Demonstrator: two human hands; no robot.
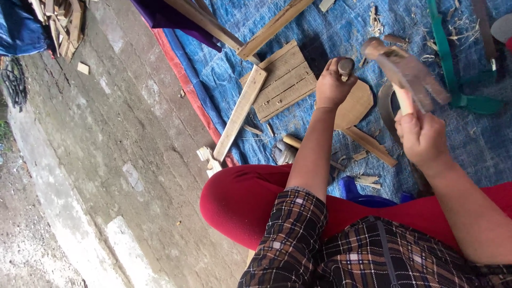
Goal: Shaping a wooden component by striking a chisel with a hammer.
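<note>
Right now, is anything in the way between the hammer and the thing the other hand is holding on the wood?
Nothing visible is. The right hand holds the hammer raised. The left hand grips a round-topped tool standing on the flat wooden piece. Only open air above the blue tarp lies between them.

2 hands, 1 hammer, 1 chisel, 1 slatted wood panel, 1 blue tarp.
</note>
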